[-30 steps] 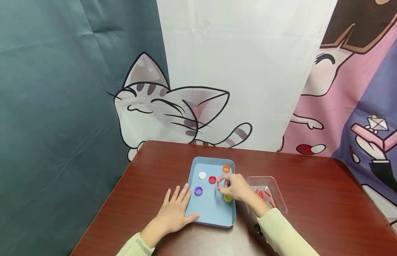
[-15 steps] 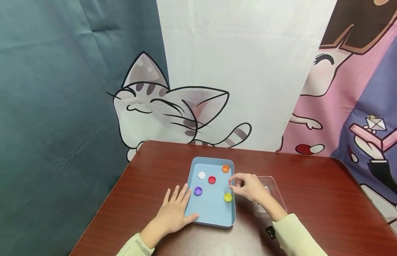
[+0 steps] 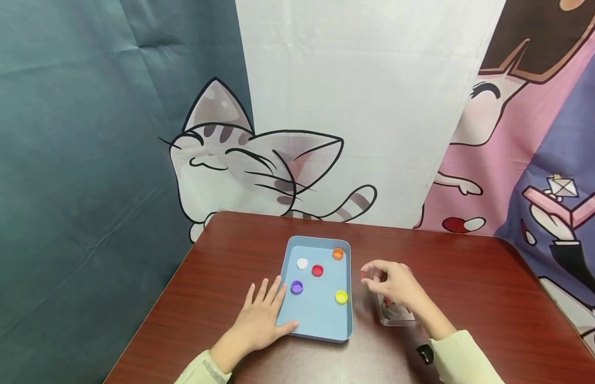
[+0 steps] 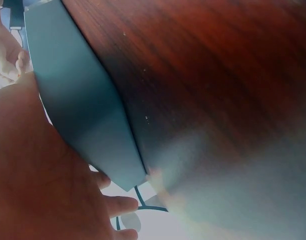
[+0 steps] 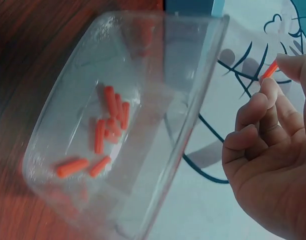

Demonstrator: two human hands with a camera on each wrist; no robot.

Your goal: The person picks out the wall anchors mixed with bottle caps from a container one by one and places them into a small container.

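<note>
My right hand (image 3: 397,282) pinches a small red stick (image 5: 269,70) between thumb and fingertip, just right of the blue tray (image 3: 314,322). Below that hand stands a clear plastic box (image 3: 397,322), partly hidden by it in the head view. Inside the box, several red sticks (image 5: 110,102) lie loose, as the right wrist view shows. My left hand (image 3: 258,322) lies with spread fingers against the tray's left edge, thumb over its near corner. Small round caps sit in the tray: white (image 3: 302,264), a red cap (image 3: 318,270), an orange cap (image 3: 338,254), a purple cap (image 3: 296,287) and a yellow cap (image 3: 341,297).
The brown wooden table (image 3: 489,314) extends on both sides of the tray. Behind it hangs a cloth backdrop (image 3: 374,106) with cartoon drawings. A small black object (image 3: 425,353) shows beside the right sleeve (image 3: 463,357).
My right hand has moved right with the red stick, from above the tray beside the red cap to over the clear box. The left hand and the caps have stayed in place.
</note>
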